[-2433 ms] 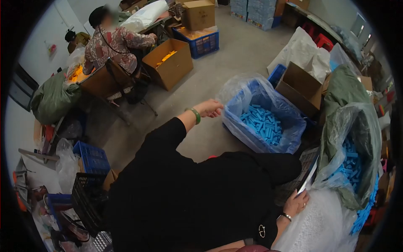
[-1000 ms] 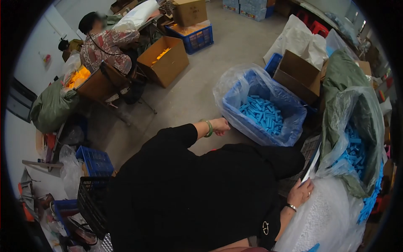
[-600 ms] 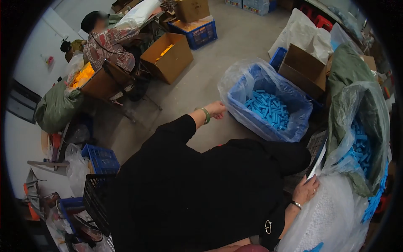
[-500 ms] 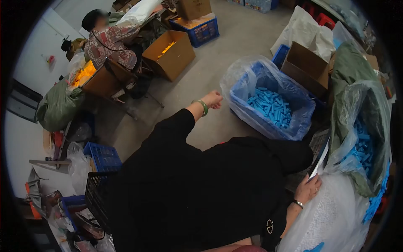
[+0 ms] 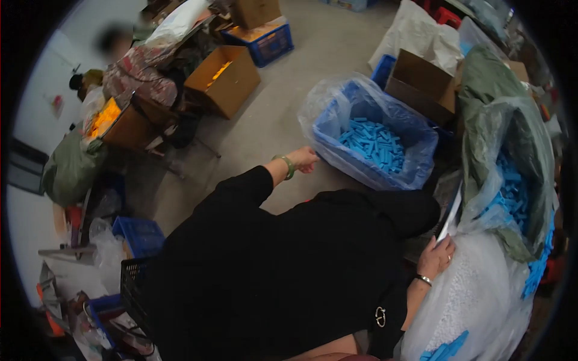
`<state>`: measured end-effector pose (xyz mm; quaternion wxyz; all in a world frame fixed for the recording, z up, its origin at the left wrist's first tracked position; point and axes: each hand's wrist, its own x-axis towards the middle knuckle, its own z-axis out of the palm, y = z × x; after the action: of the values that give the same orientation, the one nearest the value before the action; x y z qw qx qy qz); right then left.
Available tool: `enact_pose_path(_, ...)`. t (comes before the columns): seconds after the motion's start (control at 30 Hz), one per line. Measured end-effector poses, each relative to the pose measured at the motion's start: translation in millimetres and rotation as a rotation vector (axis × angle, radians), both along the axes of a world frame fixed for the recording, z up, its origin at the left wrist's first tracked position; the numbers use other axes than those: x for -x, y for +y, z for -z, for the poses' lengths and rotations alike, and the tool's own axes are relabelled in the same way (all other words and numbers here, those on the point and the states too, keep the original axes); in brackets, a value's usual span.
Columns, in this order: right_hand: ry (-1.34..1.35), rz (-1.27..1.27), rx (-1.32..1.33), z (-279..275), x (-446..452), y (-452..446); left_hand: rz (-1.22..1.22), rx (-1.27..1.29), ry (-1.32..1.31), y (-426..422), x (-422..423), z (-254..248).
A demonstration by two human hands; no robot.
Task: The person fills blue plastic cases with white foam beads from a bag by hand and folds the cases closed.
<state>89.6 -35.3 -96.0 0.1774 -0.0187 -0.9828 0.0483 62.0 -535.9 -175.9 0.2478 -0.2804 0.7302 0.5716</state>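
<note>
My left hand (image 5: 303,160), with a green bangle at the wrist, is stretched out beside the near left corner of a blue bin (image 5: 361,174). Its fingers are curled closed, and anything in them is too small to make out. Clear plastic lines the bin, and many small blue plastic pieces (image 5: 373,144) lie inside. At the right, my right hand (image 5: 435,256) closes around the lower end of a thin white board (image 5: 450,218), seen edge-on. Beside that hand is a clear plastic bag (image 5: 481,289) of white granules, with several blue pieces (image 5: 447,349) on it.
A green sack (image 5: 490,90) holding more blue pieces stands right of the bin. Behind the bin is an open cardboard box (image 5: 421,84). At the upper left, a person in a patterned top (image 5: 141,75) sits near boxes of yellow pieces (image 5: 220,72). Crates (image 5: 138,236) stand left.
The whole view has shifted, with the scene moving left and up. My left hand has lowered beside the bin's near corner. My right hand stays at the white board, and more blue pieces show below.
</note>
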Motion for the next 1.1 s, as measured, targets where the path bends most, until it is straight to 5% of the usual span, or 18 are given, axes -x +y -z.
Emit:
enact_pose_path(0.53,0.044,0.137,0.01,-10.3,-4.2,-23.8,0.328,0.027,0.109,72.0,48.1,-9.0)
enact_pose_path(0.8,0.215,0.055,0.163,-46.0,-27.8,-29.7,0.786,-0.085,0.692,199.4,87.4,-104.6)
enact_pose_path(1.0,0.207,0.357,0.029,-79.2,-113.9,12.0,1.254,0.054,1.712,330.7,53.1,-187.5)
enact_pose_path(1.1,0.07,0.508,-0.004,-76.7,-174.1,36.6,1.372,0.116,1.816,375.9,35.6,-186.9)
